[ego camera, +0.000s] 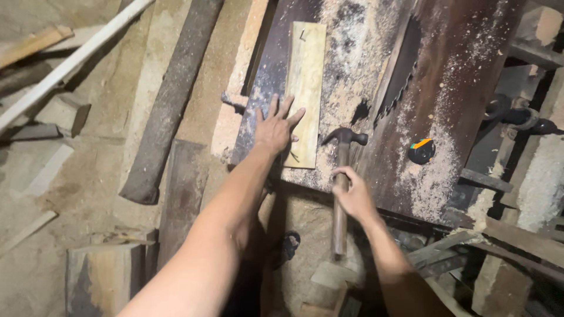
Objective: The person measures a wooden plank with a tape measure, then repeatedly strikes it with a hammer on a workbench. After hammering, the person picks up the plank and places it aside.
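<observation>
A pale wooden board (306, 76) lies on the dusty metal saw table (464, 70), with bent nails at its far end and near end. My left hand (275, 126) rests flat on the board's near part, fingers spread. My right hand (351, 196) grips the wooden handle of a claw hammer (342, 144), whose dark head hovers just right of the board's near end.
A circular saw blade (399, 76) sticks up through the table to the right of the board. A black and orange tape measure (421, 150) lies in sawdust further right. Planks, a long white pipe (70, 61) and wood offcuts litter the sawdust floor on the left.
</observation>
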### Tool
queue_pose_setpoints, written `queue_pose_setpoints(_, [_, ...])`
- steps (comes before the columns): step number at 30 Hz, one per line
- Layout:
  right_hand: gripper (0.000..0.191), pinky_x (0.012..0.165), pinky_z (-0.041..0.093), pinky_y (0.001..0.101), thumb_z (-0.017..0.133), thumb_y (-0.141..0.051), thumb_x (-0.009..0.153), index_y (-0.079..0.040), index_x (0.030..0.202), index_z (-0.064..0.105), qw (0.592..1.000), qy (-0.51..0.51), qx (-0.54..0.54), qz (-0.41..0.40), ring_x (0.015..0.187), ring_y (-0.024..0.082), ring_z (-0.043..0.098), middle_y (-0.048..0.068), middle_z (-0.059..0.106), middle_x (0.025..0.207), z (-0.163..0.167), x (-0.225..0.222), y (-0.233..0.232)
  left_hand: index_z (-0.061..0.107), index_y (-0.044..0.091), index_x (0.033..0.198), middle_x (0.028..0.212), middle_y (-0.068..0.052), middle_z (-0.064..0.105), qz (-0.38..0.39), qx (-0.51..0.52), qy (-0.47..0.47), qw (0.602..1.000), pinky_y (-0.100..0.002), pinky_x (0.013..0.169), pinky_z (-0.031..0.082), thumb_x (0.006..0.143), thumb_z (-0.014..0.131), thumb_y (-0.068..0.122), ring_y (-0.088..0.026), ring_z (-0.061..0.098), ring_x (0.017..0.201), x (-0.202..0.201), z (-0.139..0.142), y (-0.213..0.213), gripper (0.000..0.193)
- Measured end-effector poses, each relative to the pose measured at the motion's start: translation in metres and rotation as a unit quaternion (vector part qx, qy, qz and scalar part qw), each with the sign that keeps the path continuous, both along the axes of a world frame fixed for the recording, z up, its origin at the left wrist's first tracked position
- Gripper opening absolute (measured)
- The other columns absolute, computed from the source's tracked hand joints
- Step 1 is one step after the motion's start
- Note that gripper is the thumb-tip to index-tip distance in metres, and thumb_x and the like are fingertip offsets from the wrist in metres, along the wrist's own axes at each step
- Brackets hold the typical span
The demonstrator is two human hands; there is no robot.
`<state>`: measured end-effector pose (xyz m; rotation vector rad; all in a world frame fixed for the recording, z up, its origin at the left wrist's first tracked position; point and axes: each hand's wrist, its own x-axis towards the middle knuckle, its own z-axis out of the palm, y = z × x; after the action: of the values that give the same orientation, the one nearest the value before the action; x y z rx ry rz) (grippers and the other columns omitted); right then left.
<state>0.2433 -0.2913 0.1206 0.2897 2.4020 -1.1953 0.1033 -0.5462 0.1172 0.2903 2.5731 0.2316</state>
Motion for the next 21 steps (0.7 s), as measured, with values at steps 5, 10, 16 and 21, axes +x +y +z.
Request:
queue_pose_setpoints(5, [0.07, 0.085, 0.059, 0.0379, 0.071, -0.012, 0.061, -0.023, 0.13, 0.07, 0.908, -0.064, -0.399, -0.114, 0.099, 0.025, 0.07, 0.014, 0.067, 0.123, 0.04, -0.046, -0.002, 0.024, 0.05, 0.159, 0.172, 0.006, 0.0, -0.052, 0.026, 0.033, 0.998, -0.073, 0.114, 0.015, 0.091, 0.073, 0.019, -0.031, 0.005, 0.154, -0.012, -0.021, -0.01, 0.089])
queue_pose_setpoints(10, [0.027, 0.09, 0.054, 0.0407, 0.088, -0.031, 0.084, -0.016, 0.102, 0.074, 0.963, 0.209, 0.135, 0.102, 0.103, 0.027, 0.065, 0.014, 0.069, 0.108, 0.062, -0.089, -0.026, 0.018, 0.041, 0.162, 0.173, 0.004, -0.001, -0.057, 0.041, -0.049, 0.996, -0.065, 0.122, 0.013, 0.069, 0.09, 0.025, -0.03, 0.003, 0.158, 0.009, -0.008, -0.025, 0.118])
queue_pose_setpoints(16, [0.016, 0.09, 0.055, 0.0367, 0.082, -0.019, 0.091, -0.01, 0.094, 0.069, 0.953, 0.251, -0.028, 0.17, 0.101, 0.023, 0.068, 0.013, 0.071, 0.108, 0.077, -0.102, -0.052, 0.019, 0.043, 0.161, 0.172, 0.011, -0.004, -0.012, 0.09, -0.059, 0.994, -0.066, 0.123, 0.017, 0.056, 0.097, 0.042, -0.03, 0.004, 0.159, 0.035, 0.009, -0.041, 0.131])
queue_pose_setpoints(21, [0.014, 0.088, 0.058, 0.0341, 0.078, -0.016, 0.094, -0.009, 0.101, 0.069, 0.963, 0.209, -0.07, 0.156, 0.098, 0.021, 0.07, 0.01, 0.073, 0.111, 0.085, -0.075, -0.062, 0.018, 0.045, 0.161, 0.172, 0.012, -0.005, 0.007, 0.062, -0.061, 0.996, -0.07, 0.12, 0.019, 0.061, 0.095, 0.044, -0.03, 0.003, 0.159, 0.039, 0.003, -0.036, 0.126])
